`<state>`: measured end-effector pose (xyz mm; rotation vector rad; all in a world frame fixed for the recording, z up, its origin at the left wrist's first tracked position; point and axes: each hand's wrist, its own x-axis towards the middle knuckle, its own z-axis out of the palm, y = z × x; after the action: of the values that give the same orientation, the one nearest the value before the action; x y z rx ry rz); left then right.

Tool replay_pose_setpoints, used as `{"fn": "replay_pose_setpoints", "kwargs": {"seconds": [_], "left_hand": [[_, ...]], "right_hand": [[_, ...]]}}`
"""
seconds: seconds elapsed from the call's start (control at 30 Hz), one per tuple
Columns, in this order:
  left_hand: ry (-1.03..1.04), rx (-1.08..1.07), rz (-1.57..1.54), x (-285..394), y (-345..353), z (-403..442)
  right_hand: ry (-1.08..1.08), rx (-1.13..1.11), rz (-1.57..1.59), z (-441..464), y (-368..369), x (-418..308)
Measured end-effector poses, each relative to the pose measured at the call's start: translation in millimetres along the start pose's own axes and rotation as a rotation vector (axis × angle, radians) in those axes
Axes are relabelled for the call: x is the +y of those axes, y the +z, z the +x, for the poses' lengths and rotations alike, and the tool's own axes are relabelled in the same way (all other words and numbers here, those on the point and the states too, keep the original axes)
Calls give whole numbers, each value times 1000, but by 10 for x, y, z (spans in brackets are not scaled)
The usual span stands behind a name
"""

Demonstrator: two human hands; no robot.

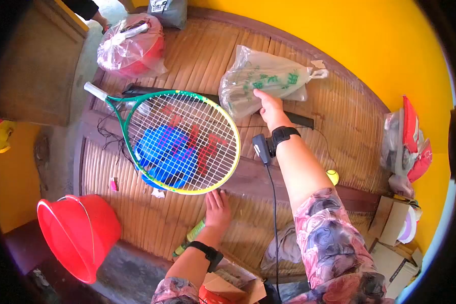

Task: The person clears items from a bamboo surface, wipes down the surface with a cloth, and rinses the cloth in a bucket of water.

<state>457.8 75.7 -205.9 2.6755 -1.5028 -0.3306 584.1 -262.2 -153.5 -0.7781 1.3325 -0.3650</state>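
A tennis racket (233,124) with a green and yellow frame lies on the bamboo surface, its white-gripped handle toward the upper left. Under its strings shows a bundled blue item (167,157) with red lettering near it. My left hand (218,209) is open, fingertips at the racket's lower rim; whether they touch it I cannot tell. My right hand (271,109) lies over the lower edge of a clear plastic bag (283,81) with green print and a knotted end. Its visible fingers are stretched out. A black strip (301,120) passes beneath the bag.
A red bucket (81,233) stands at lower left. A plastic-wrapped red item (142,58) sits at upper left. A yellow-green ball (332,177) with a thin cord lies right of my forearm. Boxes (397,268) fill the lower right. Another person's hand (104,23) shows at top left.
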Motion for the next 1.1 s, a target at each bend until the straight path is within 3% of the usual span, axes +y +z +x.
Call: {"fn": "replay_pose_setpoints", "kwargs": {"seconds": [0.1, 0.17, 0.2, 0.37, 0.43, 0.47, 0.57, 0.6, 0.67, 0.7, 0.77, 0.8, 0.87, 0.93, 1.0, 1.07, 1.1], "left_hand": [[-9, -6, -14, 14, -46, 17], [1, -4, -1, 37, -60, 0], [-11, 17, -36, 46, -41, -3], [-6, 0, -45, 3, -33, -51], [28, -10, 51, -32, -3, -43], [48, 8, 44, -46, 9, -54], [50, -91, 43, -81, -88, 24], [73, -332, 25, -106, -176, 103], [43, -853, -561, -2, -991, 387], [72, -851, -540, 151, -1440, 356], [-100, -495, -1843, 575, -2128, 250], [-47, -552, -1818, 775, -2337, 206], [396, -531, -1885, 1123, -2674, 6], [324, -733, -1554, 1384, -2848, -197], [319, -820, -1419, 1613, -2935, -364], [153, -658, -1554, 1844, -3120, -531], [179, -683, -1541, 1934, -3179, -631]], "right_hand": [[77, -82, 86, 204, -74, -16], [53, -73, -66, -101, -229, -140], [4, -184, 204, -152, -249, -86], [-315, -419, 80, -829, -955, -167], [-275, -278, 108, -1432, -1135, -244], [-233, -363, 117, -1547, -1335, -217], [-247, -283, -7, -2160, -1834, -78], [-204, -363, -12, -2420, -1959, -89], [-234, -373, -82, -2822, -2220, -23], [-198, -380, -94, -2988, -2357, 36], [-159, -392, -87, -3374, -2562, 125], [-138, -410, -143, -3545, -2660, 193], [-140, -373, -152, -3863, -2759, 390], [-626, -611, -451, -4105, -2790, 504], [-636, -565, -428, -4431, -2962, 445], [-498, -576, -532, -4717, -3274, 251], [-505, -545, -518, -4866, -3424, 206]]}}
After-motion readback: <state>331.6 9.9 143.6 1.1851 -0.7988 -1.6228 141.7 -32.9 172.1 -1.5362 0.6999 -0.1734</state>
